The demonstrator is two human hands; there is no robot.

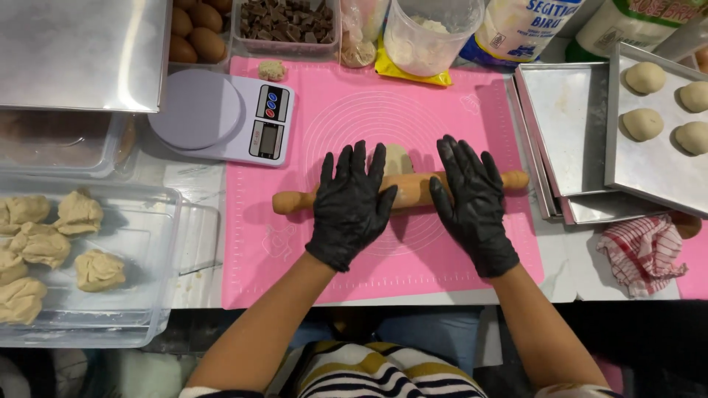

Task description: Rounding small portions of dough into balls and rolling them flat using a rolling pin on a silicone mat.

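A wooden rolling pin lies across a pink silicone mat. My left hand, in a black glove, rests flat on the pin's left half with fingers spread. Flat on the right half lies my right hand, also gloved in black. A piece of pale dough shows just beyond the pin, between my hands; most of it is hidden under the pin.
A digital kitchen scale sits left of the mat. A clear tub at left holds several dough lumps. Metal trays at right carry dough balls. Chocolate pieces, eggs, flour bags and a red-checked cloth surround the mat.
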